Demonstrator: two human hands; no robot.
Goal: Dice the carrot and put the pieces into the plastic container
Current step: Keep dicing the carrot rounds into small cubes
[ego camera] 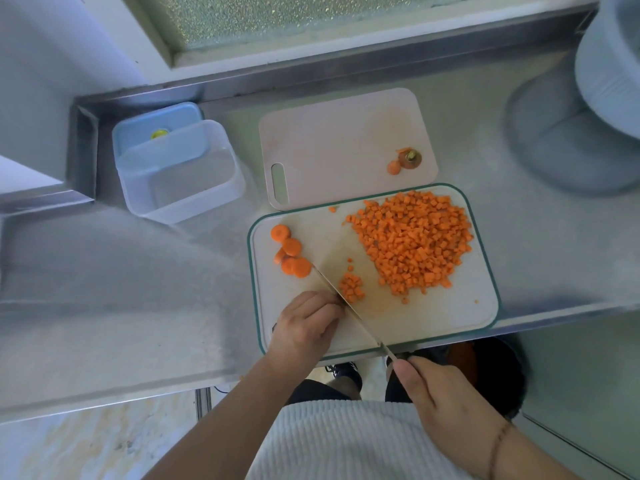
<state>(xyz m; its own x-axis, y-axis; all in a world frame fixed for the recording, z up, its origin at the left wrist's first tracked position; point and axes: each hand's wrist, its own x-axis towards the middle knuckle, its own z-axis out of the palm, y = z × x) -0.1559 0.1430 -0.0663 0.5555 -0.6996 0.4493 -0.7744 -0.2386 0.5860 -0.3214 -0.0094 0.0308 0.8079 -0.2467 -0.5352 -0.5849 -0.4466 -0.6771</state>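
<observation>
Right now a person stands at a metal counter (554, 237) with a green-edged cutting board (433, 317) on it. Everything else is told from this board.

On the far right part of the board lies a big heap of diced carrot (414, 242), lots of tiny orange cubes. Near the middle of the board sits a small pile of cubes (351, 287), right beside the knife blade (341, 299). In the far left corner of the board lie a few round carrot slices (291, 252), some leaning on each other.

The left hand (304, 327) rests on the near left part of the board, fingers curled and pressed close together, fingertips up against the blade. What they hold down is hidden. The right hand (446, 403) is just past the near edge of the board, fingers wrapped around the knife handle, thumb lying along the top. The blade runs slanting from that hand toward the round slices.

Behind the board, touching its far edge, lies a pink cutting board (346, 143) with the carrot ends (405, 161) on it. Off to the far left of the green-edged board stands the plastic container (180, 174), with no carrot in it. Its blue lid (156, 128) leans behind it. Far right of the board stands a big pale blue bowl (609, 74).
</observation>
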